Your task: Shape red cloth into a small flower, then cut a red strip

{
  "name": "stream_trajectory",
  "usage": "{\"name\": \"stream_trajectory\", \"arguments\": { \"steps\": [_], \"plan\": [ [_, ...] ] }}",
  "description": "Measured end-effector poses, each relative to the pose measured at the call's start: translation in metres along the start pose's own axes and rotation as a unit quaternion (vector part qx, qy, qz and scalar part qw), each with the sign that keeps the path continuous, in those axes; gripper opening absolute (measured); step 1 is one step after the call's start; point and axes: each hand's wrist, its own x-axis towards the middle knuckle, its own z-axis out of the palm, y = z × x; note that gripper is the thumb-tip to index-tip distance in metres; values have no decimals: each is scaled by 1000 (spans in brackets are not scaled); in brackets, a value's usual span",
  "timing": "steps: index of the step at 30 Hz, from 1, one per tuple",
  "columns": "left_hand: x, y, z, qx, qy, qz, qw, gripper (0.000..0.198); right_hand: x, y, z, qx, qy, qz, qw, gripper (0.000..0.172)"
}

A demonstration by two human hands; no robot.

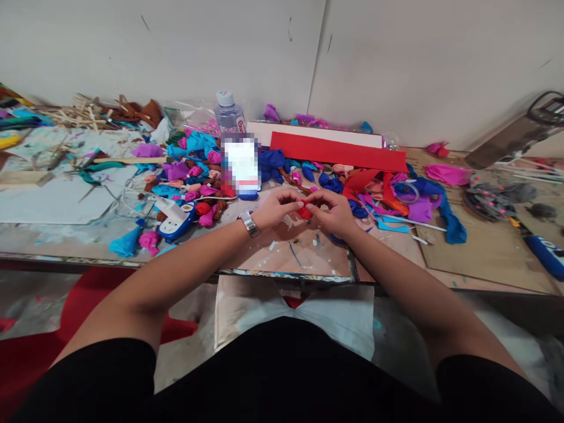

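Observation:
Both my hands meet over the table's front middle, pinching one small crumpled piece of red crepe paper (305,211). My left hand (282,207), with a metal watch (249,224) on its wrist, grips it from the left with thumb and fingers. From the right, my right hand (329,210) holds the same piece between thumb and fingertips. Fingers partly cover the paper, so its full shape is hidden. Just behind lie a long flat strip of red paper (337,151) and many small twisted paper pieces in blue, pink and purple (194,170).
A lit, blurred-out phone (242,164) leans before a plastic bottle (230,117). Left are a blue-and-white power socket (177,223) with cables, green-handled pliers (99,170) and wooden sticks (94,114). A cardboard sheet (480,247) and a grey wire bundle (487,197) lie right.

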Motion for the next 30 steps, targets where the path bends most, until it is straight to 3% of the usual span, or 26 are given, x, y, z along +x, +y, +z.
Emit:
{"name": "stream_trajectory", "arguments": {
  "steps": [7,10,15,22,30],
  "plan": [
    [-1,-1,1,54,-13,54,997,45,1,7,5,127,27,74,989,28],
    [-1,-1,0,86,6,68,994,38,2,6,6,160,38,94,982,34],
    [0,0,-3,147,45,75,985,31,0,1,7,154,26,101,982,38],
    [-2,2,-1,165,40,92,981,26,-1,-2,7,131,40,119,983,45],
    [-4,6,0,161,29,97,982,38,-1,-2,8,110,30,115,987,34]
  ]
}}
